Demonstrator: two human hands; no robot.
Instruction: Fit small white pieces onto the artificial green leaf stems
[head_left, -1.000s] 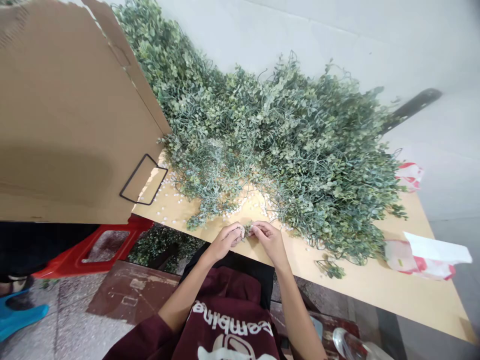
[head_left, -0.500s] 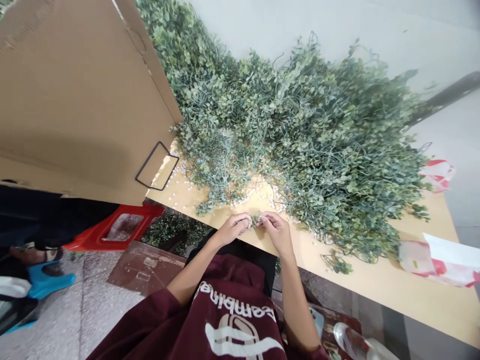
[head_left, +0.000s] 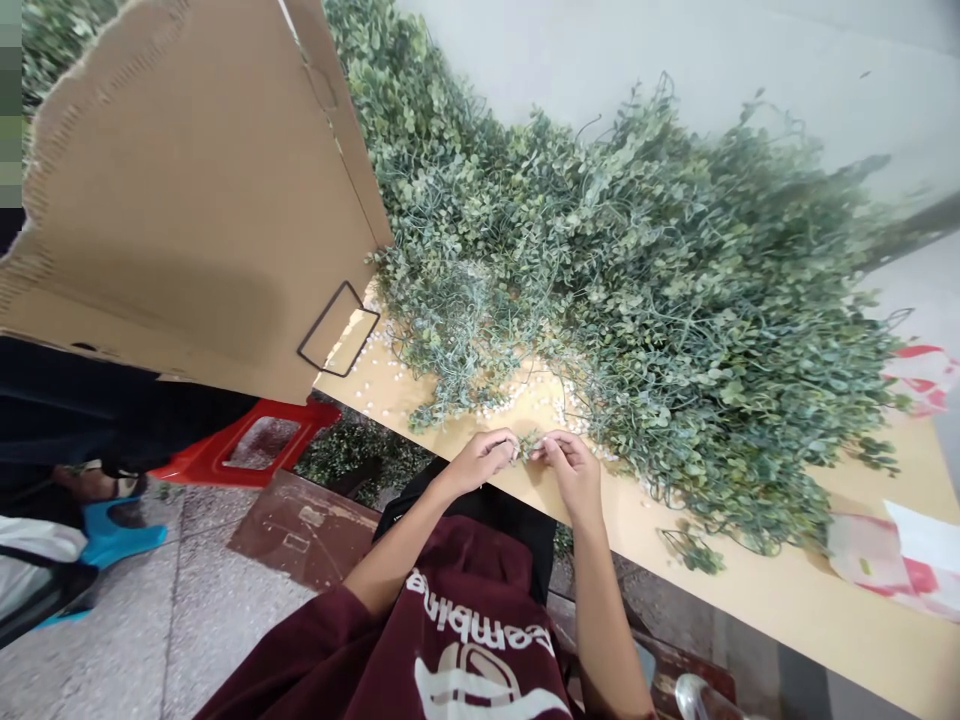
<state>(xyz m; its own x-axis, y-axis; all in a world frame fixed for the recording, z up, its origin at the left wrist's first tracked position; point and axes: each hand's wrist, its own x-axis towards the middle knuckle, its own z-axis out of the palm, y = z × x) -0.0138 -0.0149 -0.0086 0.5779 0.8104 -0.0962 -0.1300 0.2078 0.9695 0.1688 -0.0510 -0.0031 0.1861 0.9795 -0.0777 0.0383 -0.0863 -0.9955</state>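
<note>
At the near edge of the table, my left hand (head_left: 484,462) pinches one side of a small artificial leaf sprig (head_left: 527,441). My right hand (head_left: 576,472) closes thumb and fingers on the sprig's other side, a short gap from the left fingertips. Just beyond both hands, many small white beads or pellets (head_left: 559,395) lie scattered on the wooden tabletop (head_left: 757,610). A large tangled heap of artificial green foliage (head_left: 660,290) fills the table behind them. One loose sprig (head_left: 697,550) rests apart to the right.
A tall cardboard sheet (head_left: 210,200) stands at the left, with a black wire frame (head_left: 337,330) at its corner. Red-and-white plastic packaging (head_left: 892,560) lies at the right. Below left are a red stool (head_left: 262,440) and another person's leg (head_left: 97,480).
The view has shifted, so the scene sits further right. Both hands stay together at the sprig, and the right fingers have changed their pinch slightly.
</note>
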